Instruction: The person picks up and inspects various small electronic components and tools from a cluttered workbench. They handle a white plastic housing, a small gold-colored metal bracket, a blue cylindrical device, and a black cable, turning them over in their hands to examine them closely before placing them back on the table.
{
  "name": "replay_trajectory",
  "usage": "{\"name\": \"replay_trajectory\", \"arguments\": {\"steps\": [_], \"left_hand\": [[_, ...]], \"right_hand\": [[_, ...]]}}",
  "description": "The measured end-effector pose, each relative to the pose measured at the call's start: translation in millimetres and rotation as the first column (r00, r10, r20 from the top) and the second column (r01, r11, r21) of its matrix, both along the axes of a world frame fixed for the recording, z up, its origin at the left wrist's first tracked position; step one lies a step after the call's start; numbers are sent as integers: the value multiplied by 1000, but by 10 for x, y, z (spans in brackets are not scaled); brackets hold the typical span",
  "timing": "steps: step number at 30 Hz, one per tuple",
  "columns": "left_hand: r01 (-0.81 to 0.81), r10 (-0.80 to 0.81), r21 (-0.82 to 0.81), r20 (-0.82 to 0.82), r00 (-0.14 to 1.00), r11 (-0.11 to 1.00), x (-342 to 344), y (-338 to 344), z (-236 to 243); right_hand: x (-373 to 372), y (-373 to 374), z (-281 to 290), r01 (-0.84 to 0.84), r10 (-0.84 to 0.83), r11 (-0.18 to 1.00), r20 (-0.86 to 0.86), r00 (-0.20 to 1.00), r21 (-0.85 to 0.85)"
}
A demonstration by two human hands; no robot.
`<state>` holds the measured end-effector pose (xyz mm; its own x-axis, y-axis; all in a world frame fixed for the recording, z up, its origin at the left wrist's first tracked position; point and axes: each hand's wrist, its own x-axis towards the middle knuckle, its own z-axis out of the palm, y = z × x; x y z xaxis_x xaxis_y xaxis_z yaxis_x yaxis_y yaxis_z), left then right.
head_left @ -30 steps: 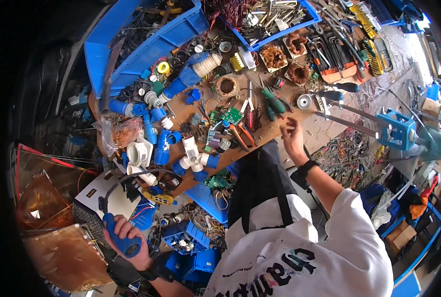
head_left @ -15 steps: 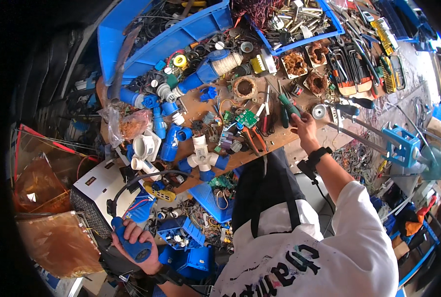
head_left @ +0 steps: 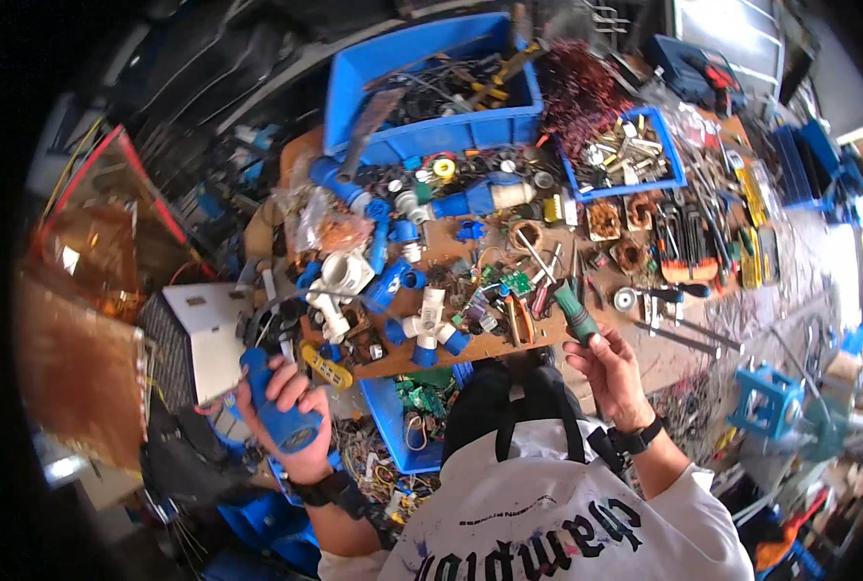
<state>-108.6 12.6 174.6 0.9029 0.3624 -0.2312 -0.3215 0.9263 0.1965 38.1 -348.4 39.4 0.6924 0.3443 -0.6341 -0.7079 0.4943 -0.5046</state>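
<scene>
My left hand is closed round a thick blue cylindrical connector, with its round end facing me. A black cable seems to lead off its far end. In my right hand is a green-handled screwdriver, gripped by the butt of its handle. Its metal shaft points away and to the left, over the workbench. Below the shaft lie a small green circuit board and orange-handled pliers. A white cross-shaped fitting with blue ends sits near the bench's front edge.
A large blue bin stands at the back, beside a blue tray of metal parts. Hex keys and other tools lie at the right. A white box is at the left. Blue crates are below the bench.
My right hand has picked the green screwdriver off the bench and drawn it toward me. My left hand has risen with the blue connector. The view has shifted, showing more of the far side.
</scene>
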Motion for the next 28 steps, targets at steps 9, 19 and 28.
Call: {"name": "replay_trajectory", "arguments": {"steps": [9, 19, 28], "left_hand": [[-232, 253, -236, 64, 965, 944, -85, -695, 323], [-410, 427, -164, 85, 900, 897, -571, -1337, 526], [-377, 426, -249, 187, 885, 892, -581, -1692, 529]], "right_hand": [[54, -161, 1007, -65, 1, 992, 520, 854, 106], [153, -467, 1308, -131, 30, 985, 631, 775, 113], [86, -602, 1501, -191, 47, 966, 606, 794, 175]]}}
